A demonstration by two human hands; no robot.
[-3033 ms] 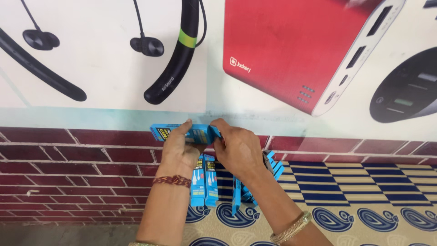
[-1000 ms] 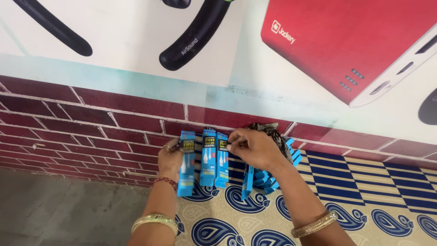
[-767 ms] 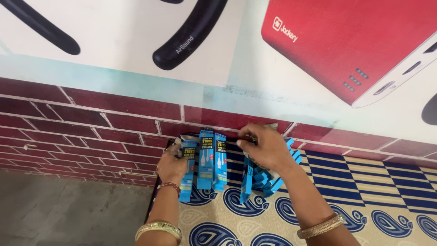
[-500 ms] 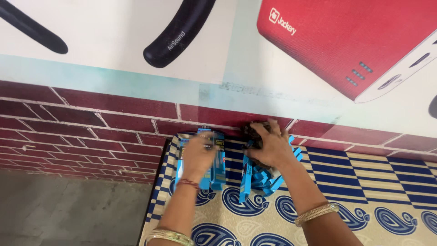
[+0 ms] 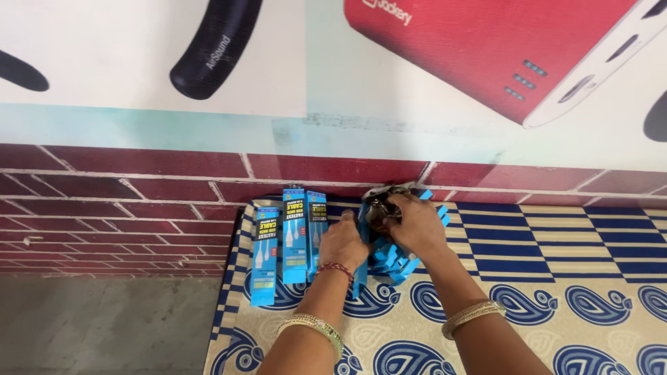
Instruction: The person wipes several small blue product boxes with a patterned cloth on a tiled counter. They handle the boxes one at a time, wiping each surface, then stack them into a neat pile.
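**Cable boxes lined against the wall**

On the patterned mat, 3 upright blue cable boxes lean on the brick wall. The left hand steadies the heap; right hand fingers clasp a dark bundle. Keeping edges flush seems wise.

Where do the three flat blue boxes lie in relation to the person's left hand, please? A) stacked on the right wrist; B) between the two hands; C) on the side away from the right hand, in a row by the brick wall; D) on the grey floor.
C: the three flat blue boxes lie side by side on the patterned mat, beyond the left hand, away from the right hand.
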